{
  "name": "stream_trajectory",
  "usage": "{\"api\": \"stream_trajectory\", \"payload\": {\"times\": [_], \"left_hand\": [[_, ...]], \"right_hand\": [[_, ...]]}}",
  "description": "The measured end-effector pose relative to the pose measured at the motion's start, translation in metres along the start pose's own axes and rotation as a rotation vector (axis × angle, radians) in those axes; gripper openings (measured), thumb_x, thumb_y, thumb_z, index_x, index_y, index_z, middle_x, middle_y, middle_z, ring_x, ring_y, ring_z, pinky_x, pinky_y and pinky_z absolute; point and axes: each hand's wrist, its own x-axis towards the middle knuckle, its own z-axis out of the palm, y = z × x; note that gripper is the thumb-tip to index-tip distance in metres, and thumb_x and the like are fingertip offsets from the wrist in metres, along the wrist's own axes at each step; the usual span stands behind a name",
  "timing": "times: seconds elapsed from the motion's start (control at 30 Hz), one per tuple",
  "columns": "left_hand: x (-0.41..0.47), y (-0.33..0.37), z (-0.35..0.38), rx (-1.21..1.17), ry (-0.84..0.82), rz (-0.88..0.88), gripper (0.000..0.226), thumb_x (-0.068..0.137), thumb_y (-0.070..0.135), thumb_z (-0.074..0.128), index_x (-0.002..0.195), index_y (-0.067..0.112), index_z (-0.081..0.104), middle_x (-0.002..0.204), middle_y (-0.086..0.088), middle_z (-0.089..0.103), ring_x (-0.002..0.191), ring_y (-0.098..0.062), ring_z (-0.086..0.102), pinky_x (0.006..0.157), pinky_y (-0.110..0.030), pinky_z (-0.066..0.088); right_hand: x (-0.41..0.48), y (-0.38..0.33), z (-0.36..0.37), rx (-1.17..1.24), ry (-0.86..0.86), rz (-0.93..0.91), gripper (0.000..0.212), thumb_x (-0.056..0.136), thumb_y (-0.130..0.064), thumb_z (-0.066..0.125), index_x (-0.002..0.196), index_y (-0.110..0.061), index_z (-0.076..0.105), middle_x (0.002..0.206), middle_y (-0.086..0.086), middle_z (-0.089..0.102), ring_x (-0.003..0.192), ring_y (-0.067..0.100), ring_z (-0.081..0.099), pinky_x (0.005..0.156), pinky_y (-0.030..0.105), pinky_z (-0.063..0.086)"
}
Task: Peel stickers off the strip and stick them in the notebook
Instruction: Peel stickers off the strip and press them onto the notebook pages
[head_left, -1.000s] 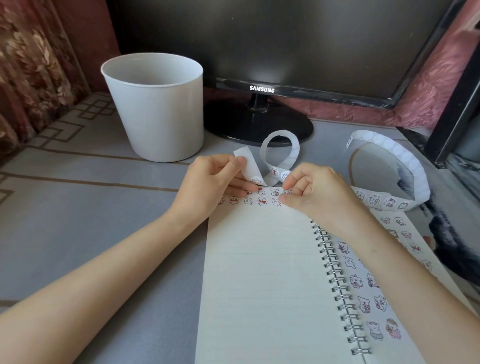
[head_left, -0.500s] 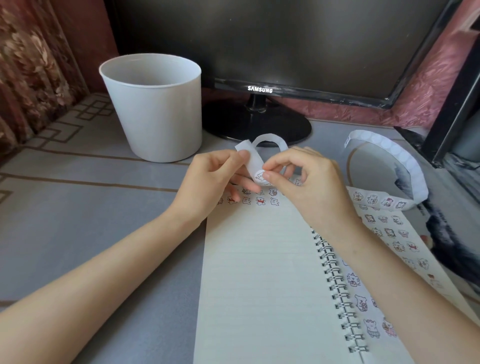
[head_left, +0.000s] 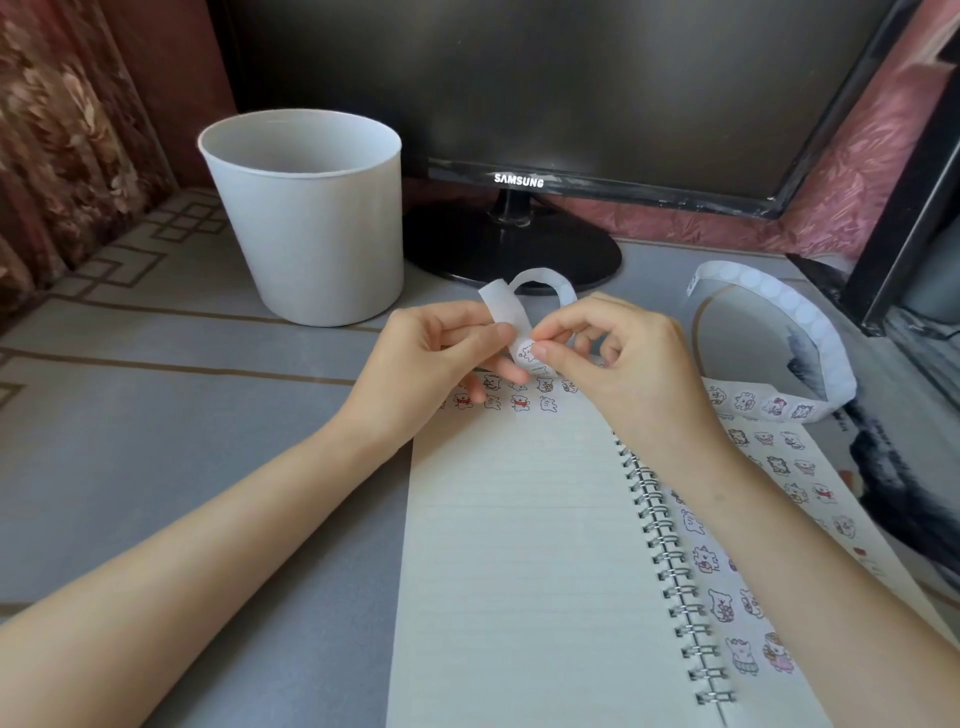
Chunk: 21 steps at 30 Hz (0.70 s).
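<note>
An open spiral notebook (head_left: 519, 545) lies in front of me, with rows of small animal stickers along the top of its left page and down its right page. Above its top edge my left hand (head_left: 426, 358) pinches the white sticker strip (head_left: 506, 301), which loops up behind both hands. My right hand (head_left: 618, 358) has thumb and forefinger on a small sticker (head_left: 523, 352) at the strip, right beside my left thumb. A longer piece of the strip (head_left: 795, 312) curls on the table to the right.
A white plastic bucket (head_left: 311, 218) stands at the back left. A dark Samsung monitor (head_left: 571, 88) on a round base (head_left: 514, 249) fills the back. A black frame (head_left: 904, 208) and a dark printed picture lie at the right edge. Curtain hangs at the left.
My right hand lifted from the page's top row to the strip held by my left hand, and now pinches a sticker there. The strip's loop has dropped lower.
</note>
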Motion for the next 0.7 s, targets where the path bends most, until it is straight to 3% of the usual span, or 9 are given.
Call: {"api": "stream_trajectory", "payload": {"times": [0.17,0.3,0.43,0.53,0.7], "left_hand": [[-0.0002,-0.0017,-0.0008,0.028,-0.015,0.022,0.013,0.093,0.009,0.056,0.09,0.009,0.069,0.07,-0.004,0.073,0.069,-0.009,0.068,0.05,-0.018,0.046],[-0.0006,-0.0023,0.0001,0.048,-0.021,0.028,0.014,0.093,0.008,0.056,0.098,0.005,0.069,0.071,-0.003,0.074,0.064,-0.005,0.067,0.05,-0.017,0.045],[0.0001,-0.0036,0.0001,0.066,0.001,0.023,0.014,0.092,0.009,0.057,0.099,0.005,0.069,0.073,-0.008,0.074,0.067,-0.011,0.067,0.049,-0.018,0.045],[0.0,-0.0037,0.0009,0.069,0.014,0.009,0.013,0.092,0.011,0.058,0.095,0.005,0.069,0.07,-0.008,0.073,0.062,-0.012,0.064,0.049,-0.018,0.044],[-0.0031,0.001,0.004,0.079,0.039,-0.006,0.014,0.091,0.017,0.06,0.084,0.008,0.069,0.059,0.003,0.068,0.044,-0.002,0.055,0.044,-0.013,0.038]], "right_hand": [[0.0001,0.0016,-0.0021,0.035,-0.054,0.062,0.005,0.08,-0.013,0.074,0.084,-0.014,0.071,0.056,-0.035,0.053,0.053,-0.008,0.05,0.054,0.004,0.034],[0.0007,0.0025,-0.0027,0.065,-0.092,0.096,0.005,0.079,-0.014,0.074,0.081,-0.017,0.07,0.053,-0.031,0.054,0.053,-0.007,0.051,0.056,0.003,0.035],[0.0004,0.0022,-0.0016,0.11,-0.097,0.121,0.006,0.079,-0.014,0.075,0.08,-0.017,0.07,0.056,-0.016,0.056,0.053,-0.005,0.05,0.057,0.006,0.037],[0.0,0.0017,-0.002,0.097,-0.111,0.115,0.005,0.08,-0.013,0.073,0.081,-0.014,0.069,0.051,-0.02,0.053,0.05,-0.005,0.049,0.055,0.005,0.035],[-0.0013,0.0005,-0.0018,0.069,-0.112,0.085,0.002,0.083,-0.012,0.07,0.083,-0.012,0.068,0.052,-0.026,0.052,0.052,-0.004,0.048,0.055,0.006,0.035]]}}
